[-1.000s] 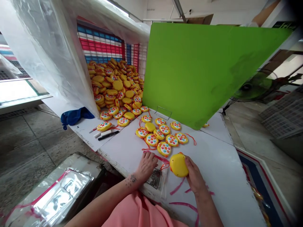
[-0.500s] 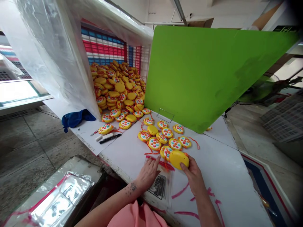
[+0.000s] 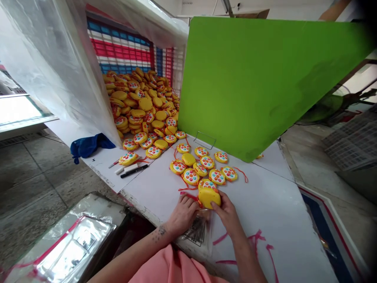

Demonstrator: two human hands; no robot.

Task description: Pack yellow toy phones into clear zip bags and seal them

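My right hand (image 3: 228, 216) grips a yellow toy (image 3: 208, 197), its plain back with small holes facing up. Close beside it, my left hand (image 3: 183, 214) has its fingers curled down at the pink-red edge of a clear plastic bag (image 3: 206, 232). What those fingers pinch is hidden. The bag, with dark print on it, lies flat under my hands. Just beyond them are several loose yellow toys (image 3: 191, 177) with coloured buttons on white faces, some with orange cords (image 3: 242, 175).
A large heap of the same toys (image 3: 145, 104) fills a plastic-draped crate at the left back. A green board (image 3: 235, 86) stands behind the white table (image 3: 265, 204). Black marker (image 3: 134, 171), blue cloth (image 3: 91, 147) and wire stand (image 3: 204, 140) are nearby. Flat plastic bags (image 3: 73, 247) lie lower left.
My right hand has brought the yellow toy leftward, near my left hand. The left fingers, spread flat before, are now curled. The view has shifted slightly.
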